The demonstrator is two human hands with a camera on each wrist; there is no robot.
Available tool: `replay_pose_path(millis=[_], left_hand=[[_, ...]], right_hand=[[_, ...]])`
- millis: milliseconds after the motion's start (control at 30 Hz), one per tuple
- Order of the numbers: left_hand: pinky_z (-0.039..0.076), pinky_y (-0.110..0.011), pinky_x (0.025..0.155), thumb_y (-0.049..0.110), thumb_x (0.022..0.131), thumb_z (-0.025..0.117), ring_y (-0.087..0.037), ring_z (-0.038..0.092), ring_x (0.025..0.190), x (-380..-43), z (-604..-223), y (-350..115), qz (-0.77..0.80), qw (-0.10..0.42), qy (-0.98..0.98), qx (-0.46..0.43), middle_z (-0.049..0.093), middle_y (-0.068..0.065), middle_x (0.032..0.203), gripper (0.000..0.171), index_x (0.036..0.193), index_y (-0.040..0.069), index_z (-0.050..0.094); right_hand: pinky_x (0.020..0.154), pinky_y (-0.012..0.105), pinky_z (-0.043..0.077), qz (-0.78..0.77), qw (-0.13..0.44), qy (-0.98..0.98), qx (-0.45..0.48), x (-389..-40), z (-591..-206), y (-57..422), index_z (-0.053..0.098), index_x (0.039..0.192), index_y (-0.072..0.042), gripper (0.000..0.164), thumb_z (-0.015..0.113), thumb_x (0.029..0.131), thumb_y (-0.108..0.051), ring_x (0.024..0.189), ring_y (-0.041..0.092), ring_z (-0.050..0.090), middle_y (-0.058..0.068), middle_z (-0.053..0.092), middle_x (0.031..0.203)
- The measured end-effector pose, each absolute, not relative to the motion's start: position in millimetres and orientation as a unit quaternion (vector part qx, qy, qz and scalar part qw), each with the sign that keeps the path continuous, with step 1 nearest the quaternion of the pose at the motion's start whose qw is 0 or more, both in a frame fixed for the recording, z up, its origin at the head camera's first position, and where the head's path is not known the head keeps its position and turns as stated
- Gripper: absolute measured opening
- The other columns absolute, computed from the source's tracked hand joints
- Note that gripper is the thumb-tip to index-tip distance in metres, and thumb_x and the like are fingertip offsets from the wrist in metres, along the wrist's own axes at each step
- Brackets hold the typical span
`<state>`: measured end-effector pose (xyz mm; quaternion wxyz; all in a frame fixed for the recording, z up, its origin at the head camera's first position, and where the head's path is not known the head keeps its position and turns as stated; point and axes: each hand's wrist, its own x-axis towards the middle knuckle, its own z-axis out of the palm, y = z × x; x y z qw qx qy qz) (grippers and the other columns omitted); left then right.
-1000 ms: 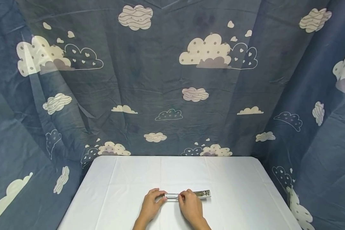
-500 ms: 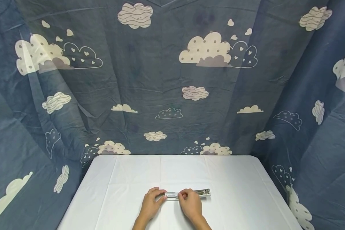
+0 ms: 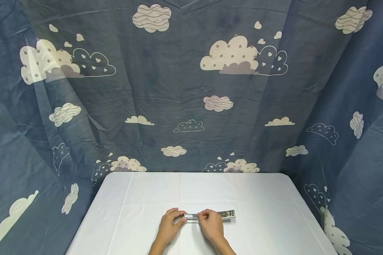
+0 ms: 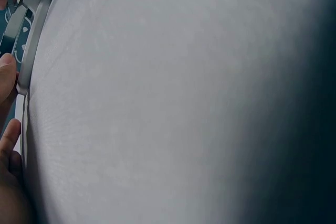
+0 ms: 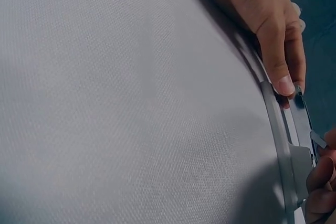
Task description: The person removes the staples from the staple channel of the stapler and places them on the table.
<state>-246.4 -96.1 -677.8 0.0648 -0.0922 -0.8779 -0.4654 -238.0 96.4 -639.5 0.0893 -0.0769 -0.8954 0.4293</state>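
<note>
An opened silver-grey stapler point(image 3: 228, 214) lies lengthwise across the white table, its cover swung back to the right. My left hand point(image 3: 169, 226) pinches the left end of its metal magazine point(image 5: 300, 121) between thumb and fingers. Near the stapler's middle, my right hand point(image 3: 211, 226) pinches a small grey metal strip point(image 5: 318, 139), which looks like staples, at the magazine. The right fingers hide part of the strip and of the hinge area. In the left wrist view the stapler's base point(image 4: 34, 45) shows at the left edge.
The white-covered table point(image 3: 140, 198) spreads around the hands. A dark blue curtain point(image 3: 159, 88) with cloud prints hangs behind it and on both sides.
The right fingertips have shifted slightly at the magazine, and the grey strip now lies along it. The left hand keeps its pinch, and the stapler stays in place.
</note>
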Motion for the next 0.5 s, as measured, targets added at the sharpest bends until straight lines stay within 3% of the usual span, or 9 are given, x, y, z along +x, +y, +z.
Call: replay_pose_path(millis=[500], left_hand=[[0.042, -0.07, 0.108, 0.036, 0.088, 0.078, -0.041, 0.058, 0.131, -245.6, -677.8, -97.6, -0.472, 0.05, -0.876, -0.091, 0.072, -0.009, 0.129, 0.028, 0.114, 0.026, 0.077]], right_hand=[[0.051, 0.021, 0.038, 0.445, 0.094, -0.886, -0.086, -238.1, -638.3, 105.5, 0.071, 0.072, -0.013, 0.013, 0.071, 0.085, -0.015, 0.054, 0.008, 0.048, -0.007, 0.057, 0.059]])
